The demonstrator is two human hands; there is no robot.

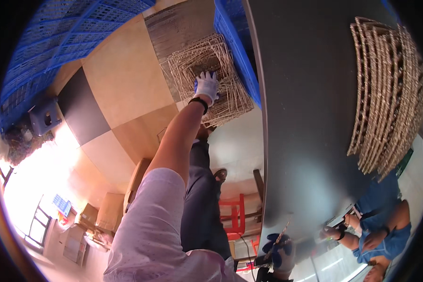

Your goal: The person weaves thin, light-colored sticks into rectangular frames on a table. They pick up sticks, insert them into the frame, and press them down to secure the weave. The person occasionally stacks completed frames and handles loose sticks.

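Observation:
My left hand, in a white glove with blue palm coating, reaches down onto a loose stack of square, twine-wrapped frames on the floor. Its fingers look apart and lie over the upper frames; their tips are partly hidden. At the table's near end, my right hand, gloved alike, is closed round a thin, twisted twine-wrapped piece. One end of that piece sticks up past the fingers; the rest is hidden.
The dark table bears a row of twine-wrapped frames at the far right. Blue crates stand beside the stack, and more blue crates rise at upper left. A red stool, cardboard boxes and a person in blue are nearby.

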